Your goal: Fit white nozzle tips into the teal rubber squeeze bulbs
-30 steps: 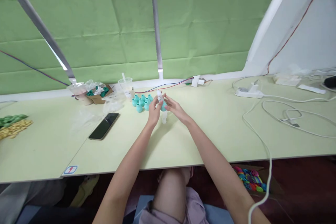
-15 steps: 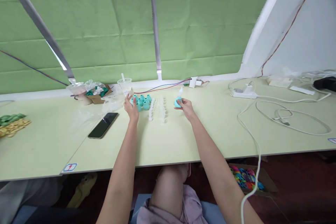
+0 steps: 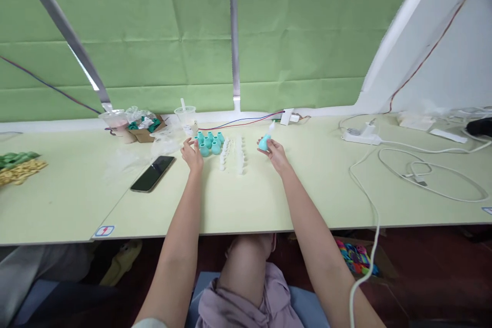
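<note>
Head view shows the right hand point(image 3: 275, 155) with its grip pinched around a blue-green bulb point(image 3: 263, 143) with a whitish tip point(image 3: 272, 126), nearer the back edge of the worktop point(image 3: 249, 205) than the front. The left hand point(image 3: 192, 157) has its fingers spread beside more blue-green bulbs point(image 3: 215, 147); I can't tell if they touch. A bump there could knock bulbs into the white pieces point(image 3: 240, 157). A loose pinch could drop the round bulb.

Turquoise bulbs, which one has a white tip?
The turquoise bulb in the right hand: a white tip sticks out of it; the bulbs grouped beside the left hand show none.
</note>
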The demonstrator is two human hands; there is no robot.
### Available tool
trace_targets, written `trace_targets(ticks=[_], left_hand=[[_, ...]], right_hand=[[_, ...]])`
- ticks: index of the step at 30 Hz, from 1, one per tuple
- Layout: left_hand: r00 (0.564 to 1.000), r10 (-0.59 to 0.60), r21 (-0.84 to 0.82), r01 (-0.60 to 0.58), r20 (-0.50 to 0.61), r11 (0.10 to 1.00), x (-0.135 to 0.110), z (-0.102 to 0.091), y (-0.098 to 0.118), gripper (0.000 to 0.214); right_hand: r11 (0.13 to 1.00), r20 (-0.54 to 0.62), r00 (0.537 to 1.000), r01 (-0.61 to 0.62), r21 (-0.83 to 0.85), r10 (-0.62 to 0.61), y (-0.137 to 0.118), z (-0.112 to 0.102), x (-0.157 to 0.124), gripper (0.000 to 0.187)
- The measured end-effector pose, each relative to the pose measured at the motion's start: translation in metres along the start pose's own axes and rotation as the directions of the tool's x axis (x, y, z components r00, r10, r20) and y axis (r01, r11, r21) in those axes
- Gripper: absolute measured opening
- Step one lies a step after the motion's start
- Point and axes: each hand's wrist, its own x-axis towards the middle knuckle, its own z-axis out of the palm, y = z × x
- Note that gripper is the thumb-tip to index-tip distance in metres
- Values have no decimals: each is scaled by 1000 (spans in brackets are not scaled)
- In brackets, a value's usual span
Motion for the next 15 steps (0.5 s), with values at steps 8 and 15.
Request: trace_targets(ticks=[8,15], left_hand=[[996,42,-45,-39,82,998,-1,5,-3,39],[990,114,-144,-101,83,984,-4,6,-3,39]], right_hand=[[998,-98,994,-45,-44,41,-1,-1,0,56],[909,-252,960,6,-416,-121,-4,-8,20,44]])
